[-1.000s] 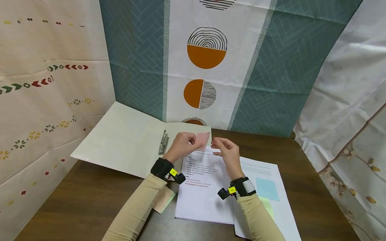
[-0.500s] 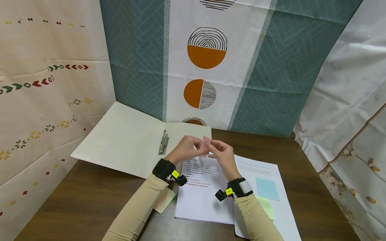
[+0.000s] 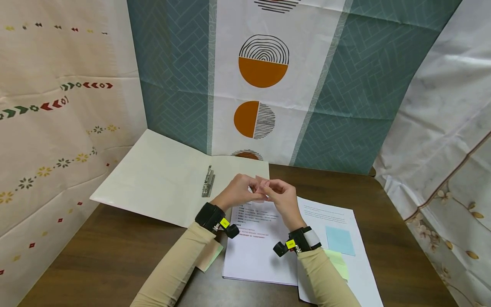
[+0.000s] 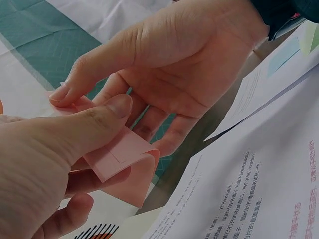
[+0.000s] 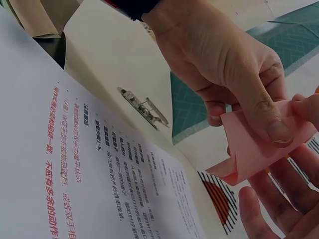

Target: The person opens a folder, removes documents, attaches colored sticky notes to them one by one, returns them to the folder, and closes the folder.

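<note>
A pink sticky note (image 4: 117,158) is held up between both hands, over the far end of the printed pages (image 3: 261,256). The left hand (image 3: 239,189) pinches it, thumb on the near face and fingers behind. In the right wrist view the note (image 5: 251,144) looks folded or bent, its lower corner curling. The right hand (image 3: 284,199) holds the note's other end between thumb and fingers, while its remaining fingers spread loosely beneath. In the head view the fingers cover most of the note.
An open white folder (image 3: 161,175) with a metal clip (image 3: 208,182) lies at the back left. Blue (image 3: 340,241) and green (image 3: 338,262) sticky notes lie on the right sheet. A note pad (image 3: 209,255) sits beside the left forearm. Patterned cloths hang around the wooden table (image 3: 96,256).
The right hand has moved left to the pink note and taken hold of it. The left hand has shifted slightly right, and the note is now bent between the fingers.
</note>
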Tool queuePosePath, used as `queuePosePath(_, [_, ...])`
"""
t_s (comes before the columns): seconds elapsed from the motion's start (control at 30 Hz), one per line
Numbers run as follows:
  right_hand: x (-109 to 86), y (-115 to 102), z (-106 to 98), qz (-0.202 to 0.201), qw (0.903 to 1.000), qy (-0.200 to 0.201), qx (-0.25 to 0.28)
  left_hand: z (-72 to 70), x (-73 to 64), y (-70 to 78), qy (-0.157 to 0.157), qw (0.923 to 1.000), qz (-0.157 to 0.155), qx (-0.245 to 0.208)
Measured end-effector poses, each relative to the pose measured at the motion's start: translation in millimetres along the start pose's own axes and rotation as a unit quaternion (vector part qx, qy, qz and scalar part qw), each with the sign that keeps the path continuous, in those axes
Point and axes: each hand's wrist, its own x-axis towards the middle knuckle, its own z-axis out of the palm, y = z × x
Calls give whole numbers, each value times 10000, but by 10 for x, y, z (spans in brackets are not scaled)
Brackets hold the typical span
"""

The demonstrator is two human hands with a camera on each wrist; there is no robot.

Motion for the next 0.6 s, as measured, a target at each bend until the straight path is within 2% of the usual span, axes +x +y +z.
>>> queuePosePath(0.23, [17, 16, -54, -90, 9999, -49, -99, -7, -9, -12, 27, 10000, -6, -68])
queuePosePath(0.6, [31, -9, -115, 72, 9972, 607, -428, -83, -13, -60, 424, 9991, 79, 44])
